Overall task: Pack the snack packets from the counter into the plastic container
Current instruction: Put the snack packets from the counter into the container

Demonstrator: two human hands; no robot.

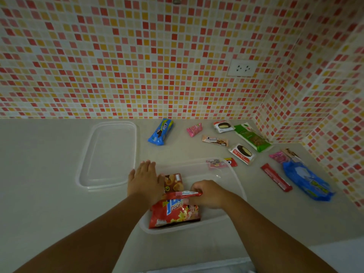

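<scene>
A clear plastic container point(232, 172) sits on the counter in front of me. Inside it lie a brown snack packet point(174, 183) and a red potato chip bag point(173, 212). My right hand point(206, 194) pinches the top edge of the red bag inside the container. My left hand point(143, 179) lies flat with straight fingers against the container's left rim, touching the brown packet. Several packets lie on the counter behind and to the right: a blue cookie pack point(160, 132), a green pack point(252, 136), two choco pies point(222, 126) point(242, 153), a red stick point(275, 177), a large blue pack point(307, 179).
The clear lid point(108, 154) lies flat on the counter left of the container. Small pink packets point(194, 129) point(278, 157) and a peach wafer pack point(215, 140) lie among the others. A tiled wall with a socket point(241, 67) rises behind; a tiled corner closes the right side.
</scene>
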